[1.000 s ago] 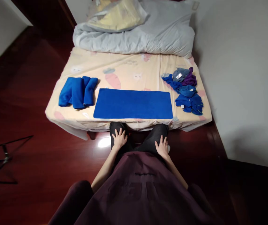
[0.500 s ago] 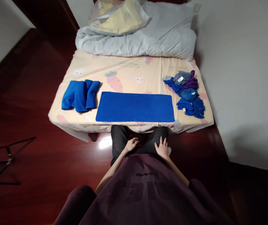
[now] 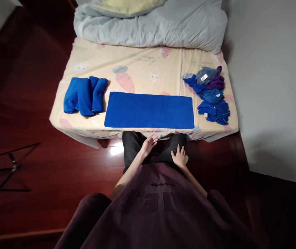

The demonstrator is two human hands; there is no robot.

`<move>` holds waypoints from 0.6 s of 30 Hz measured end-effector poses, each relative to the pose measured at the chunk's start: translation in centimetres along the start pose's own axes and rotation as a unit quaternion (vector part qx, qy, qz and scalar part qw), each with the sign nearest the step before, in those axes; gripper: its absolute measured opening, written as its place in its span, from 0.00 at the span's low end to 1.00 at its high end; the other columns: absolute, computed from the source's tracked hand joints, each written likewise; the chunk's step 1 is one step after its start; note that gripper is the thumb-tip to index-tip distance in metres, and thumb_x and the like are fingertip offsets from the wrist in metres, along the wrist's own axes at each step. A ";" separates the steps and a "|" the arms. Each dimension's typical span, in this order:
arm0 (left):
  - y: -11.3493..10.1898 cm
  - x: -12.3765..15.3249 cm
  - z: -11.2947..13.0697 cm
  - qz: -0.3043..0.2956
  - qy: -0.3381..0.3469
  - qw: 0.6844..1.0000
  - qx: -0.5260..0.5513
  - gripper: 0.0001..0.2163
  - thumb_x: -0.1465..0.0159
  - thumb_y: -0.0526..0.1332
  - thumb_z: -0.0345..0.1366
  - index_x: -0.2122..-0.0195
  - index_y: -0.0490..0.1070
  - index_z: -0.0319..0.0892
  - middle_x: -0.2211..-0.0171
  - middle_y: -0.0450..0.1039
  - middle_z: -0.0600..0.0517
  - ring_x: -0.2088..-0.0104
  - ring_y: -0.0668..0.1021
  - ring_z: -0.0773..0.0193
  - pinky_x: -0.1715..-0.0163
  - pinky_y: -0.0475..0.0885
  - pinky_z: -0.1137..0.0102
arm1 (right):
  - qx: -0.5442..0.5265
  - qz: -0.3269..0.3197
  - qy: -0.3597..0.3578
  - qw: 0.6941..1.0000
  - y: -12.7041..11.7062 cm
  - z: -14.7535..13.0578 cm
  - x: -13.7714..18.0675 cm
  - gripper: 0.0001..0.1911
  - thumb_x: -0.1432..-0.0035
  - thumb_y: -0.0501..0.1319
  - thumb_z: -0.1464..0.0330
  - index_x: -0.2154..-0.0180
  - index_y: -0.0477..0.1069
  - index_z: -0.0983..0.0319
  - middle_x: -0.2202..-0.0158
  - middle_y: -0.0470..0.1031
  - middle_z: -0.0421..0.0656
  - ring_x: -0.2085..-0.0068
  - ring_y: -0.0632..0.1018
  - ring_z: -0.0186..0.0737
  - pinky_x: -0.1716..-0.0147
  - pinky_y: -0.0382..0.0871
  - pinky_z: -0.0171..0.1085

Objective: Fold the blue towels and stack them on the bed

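Holds half-open, empty left hand [image 3: 148,145] nearer blue towel [image 3: 149,110], laid lengthwise left-right on far side; rests spread, empty right hand [image 3: 179,157] on thigh [image 3: 175,139].

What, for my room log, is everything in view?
Flat cloth: one, blue, front of bed
Rolled cloths: about three, blue, left
Crumpled cloths: several, blue, grey and purple, right
Bed: one, cream printed cover, centre
Quilt: one, pale grey, bed's far end
Soft item: one, yellow, on quilt, cut off
Stand: one, black, left floor
Floor: one, reddish, around bed
Walls: two, grey, left and right
Trousers: one pair, dark, by bed
Top: one, maroon, bottom middle
Left hand: one, bare, over trousers
Right hand: one, bare, on trousers
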State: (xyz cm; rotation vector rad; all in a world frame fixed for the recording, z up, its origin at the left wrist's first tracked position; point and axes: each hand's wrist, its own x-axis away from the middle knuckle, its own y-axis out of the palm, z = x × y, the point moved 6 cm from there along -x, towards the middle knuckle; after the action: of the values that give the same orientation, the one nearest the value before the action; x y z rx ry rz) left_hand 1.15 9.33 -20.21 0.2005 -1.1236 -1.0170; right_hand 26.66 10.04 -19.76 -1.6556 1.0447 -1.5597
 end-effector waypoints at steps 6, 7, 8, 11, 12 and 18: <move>3.2 -2.6 0.6 0.019 0.002 0.996 0.087 0.09 0.28 0.59 0.33 0.50 0.77 0.43 0.39 0.75 0.45 0.45 0.80 0.62 0.42 0.74 0.67 | -0.004 -0.009 0.009 1.000 0.2 0.1 -0.1 0.41 0.28 0.50 0.51 0.23 0.44 0.61 0.22 0.42 0.59 0.26 0.57 0.65 0.33 0.58 0.57; 3.5 -2.9 0.6 0.027 0.004 0.995 0.094 0.09 0.27 0.59 0.33 0.51 0.77 0.42 0.39 0.76 0.44 0.44 0.80 0.61 0.43 0.75 0.68 | -0.006 -0.008 0.008 1.000 0.3 0.1 -0.1 0.40 0.28 0.50 0.51 0.23 0.44 0.61 0.22 0.42 0.59 0.26 0.58 0.65 0.33 0.58 0.57; 3.6 -3.1 0.6 0.035 0.008 0.994 0.100 0.10 0.27 0.58 0.33 0.51 0.78 0.42 0.40 0.76 0.44 0.43 0.80 0.61 0.43 0.75 0.67 | -0.008 -0.007 0.007 1.000 0.3 0.1 -0.1 0.40 0.28 0.50 0.51 0.23 0.44 0.61 0.22 0.42 0.59 0.26 0.58 0.65 0.33 0.58 0.57; 3.7 -3.6 0.6 0.051 0.025 0.992 0.113 0.11 0.27 0.57 0.33 0.50 0.77 0.42 0.38 0.75 0.44 0.40 0.78 0.60 0.44 0.76 0.67 | -0.010 -0.001 0.004 1.000 0.3 0.2 -0.1 0.41 0.28 0.50 0.51 0.23 0.43 0.60 0.22 0.43 0.59 0.26 0.58 0.64 0.33 0.58 0.58; 3.7 -3.8 0.5 0.054 0.031 0.991 0.115 0.11 0.27 0.56 0.33 0.49 0.77 0.42 0.38 0.74 0.44 0.39 0.77 0.59 0.44 0.77 0.67 | -0.008 0.000 0.004 1.000 0.4 0.3 -0.1 0.41 0.28 0.50 0.51 0.23 0.43 0.60 0.22 0.43 0.59 0.27 0.58 0.64 0.33 0.58 0.57; 3.5 -4.2 0.0 0.062 0.053 0.988 0.134 0.12 0.26 0.55 0.33 0.48 0.76 0.43 0.34 0.70 0.45 0.35 0.74 0.59 0.44 0.77 0.67 | 0.007 -0.003 0.007 1.000 0.4 0.4 -0.3 0.41 0.28 0.51 0.51 0.23 0.44 0.60 0.22 0.43 0.59 0.27 0.59 0.63 0.33 0.59 0.55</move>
State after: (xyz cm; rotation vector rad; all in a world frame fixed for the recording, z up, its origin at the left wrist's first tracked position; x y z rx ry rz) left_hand 2.89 14.44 -20.84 0.3915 -1.1595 -0.7348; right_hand 26.97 10.10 -20.30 -1.6420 1.0346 -1.5814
